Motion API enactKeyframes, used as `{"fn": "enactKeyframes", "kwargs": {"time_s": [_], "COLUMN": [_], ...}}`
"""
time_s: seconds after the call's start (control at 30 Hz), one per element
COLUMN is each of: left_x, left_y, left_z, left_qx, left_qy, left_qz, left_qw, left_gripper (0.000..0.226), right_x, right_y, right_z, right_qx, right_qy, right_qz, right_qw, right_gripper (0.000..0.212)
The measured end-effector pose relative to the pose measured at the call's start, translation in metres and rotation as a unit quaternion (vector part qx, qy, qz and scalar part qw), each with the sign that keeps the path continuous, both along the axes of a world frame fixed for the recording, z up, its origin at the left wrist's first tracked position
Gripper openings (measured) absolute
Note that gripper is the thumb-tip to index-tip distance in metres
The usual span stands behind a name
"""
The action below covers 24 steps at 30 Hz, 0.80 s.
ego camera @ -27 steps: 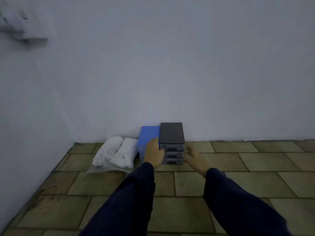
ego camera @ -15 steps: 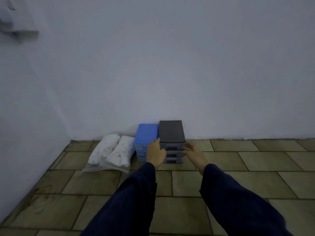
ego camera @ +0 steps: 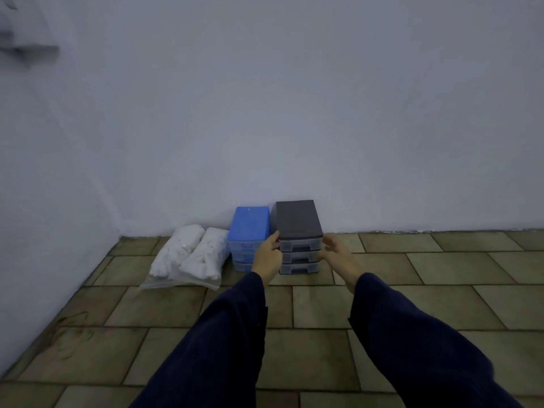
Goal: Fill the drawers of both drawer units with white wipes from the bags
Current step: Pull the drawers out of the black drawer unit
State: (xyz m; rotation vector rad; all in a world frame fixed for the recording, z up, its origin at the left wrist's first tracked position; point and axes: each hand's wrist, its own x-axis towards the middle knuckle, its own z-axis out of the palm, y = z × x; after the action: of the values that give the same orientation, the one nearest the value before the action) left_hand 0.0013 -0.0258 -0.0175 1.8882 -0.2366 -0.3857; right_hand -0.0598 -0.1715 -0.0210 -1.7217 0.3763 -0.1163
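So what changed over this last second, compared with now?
The right hand closed in from the floor side onto the black-topped drawer unit; the left hand slid up its other side. Both now clasp it. Blue drawer unit, bags of wipes and all drawers unchanged.

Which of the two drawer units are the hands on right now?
The dark grey-topped drawer unit, the right one. The left hand and right hand flank it; the blue-topped drawer unit beside the bags is untouched.

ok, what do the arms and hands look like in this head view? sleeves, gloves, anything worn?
Both arms wear long, loose dark navy sleeves reaching the wrists. The left hand and right hand are bare: no gloves. No watch, rings or markings are visible, though the picture is dim and soft.
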Motion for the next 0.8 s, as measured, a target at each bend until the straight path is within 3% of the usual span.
{"fn": "enactKeyframes", "kwargs": {"time_s": [0.37, 0.8], "left_x": [-0.006, -0.01], "left_y": [0.007, 0.015], "left_z": [0.0, 0.006], "left_qx": [0.149, 0.168], "left_qy": [-0.096, -0.047], "left_qz": [-0.042, -0.077], "left_qw": [0.983, 0.982], "left_gripper": [0.062, 0.081], "right_x": [-0.008, -0.017], "right_y": [-0.013, -0.011], "right_z": [0.011, 0.021], "right_qx": [-0.131, -0.226], "right_qy": [0.03, 0.061], "right_qz": [0.061, 0.11], "right_qw": [0.989, 0.966], "right_gripper": [0.057, 0.071]}}
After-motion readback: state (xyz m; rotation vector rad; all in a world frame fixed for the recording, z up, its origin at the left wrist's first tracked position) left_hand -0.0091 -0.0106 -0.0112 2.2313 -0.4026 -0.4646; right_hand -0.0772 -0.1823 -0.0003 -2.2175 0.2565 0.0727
